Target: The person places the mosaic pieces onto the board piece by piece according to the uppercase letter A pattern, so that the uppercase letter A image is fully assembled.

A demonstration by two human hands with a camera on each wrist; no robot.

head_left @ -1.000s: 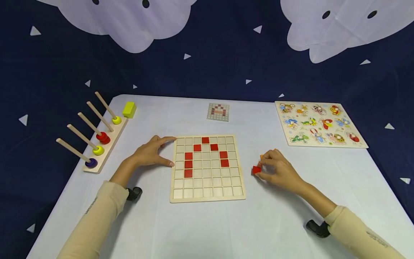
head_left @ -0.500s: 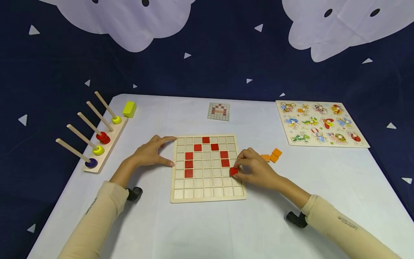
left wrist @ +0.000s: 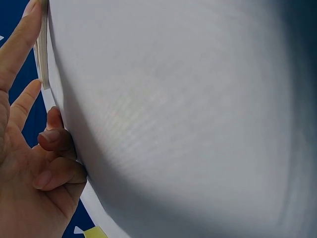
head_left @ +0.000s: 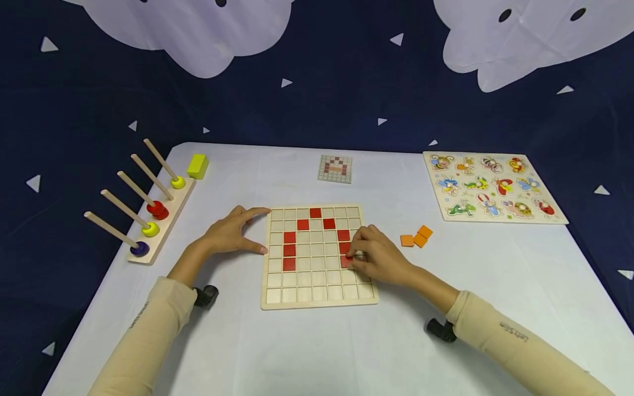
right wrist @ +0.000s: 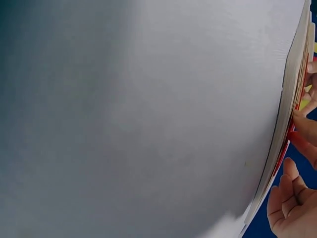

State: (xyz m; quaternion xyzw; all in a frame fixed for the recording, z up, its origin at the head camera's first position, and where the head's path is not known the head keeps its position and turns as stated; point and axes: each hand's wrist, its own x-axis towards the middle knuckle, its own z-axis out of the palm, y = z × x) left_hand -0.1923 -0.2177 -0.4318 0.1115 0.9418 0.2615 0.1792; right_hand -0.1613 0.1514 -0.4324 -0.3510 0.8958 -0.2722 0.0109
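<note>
A wooden grid board lies on the table, with several red square tiles set in its cells in an arch shape. My left hand rests against its left edge, thumb and index finger spread apart; in the left wrist view the other fingers are bent. Over the board's right side, my right hand holds a red tile between thumb and fingers, at the cell below two other red tiles. The fingertips partly cover this tile. A small pattern card with an arch design lies behind the board.
Three orange tiles lie to the right of the board. An insect peg puzzle is at the back right. On the left stand a peg stacker with coloured rings and a yellow-green block.
My right hand has moved left from beside the orange tiles to the board, carrying the red tile into a cell of the right column. The left hand has stayed in place.
</note>
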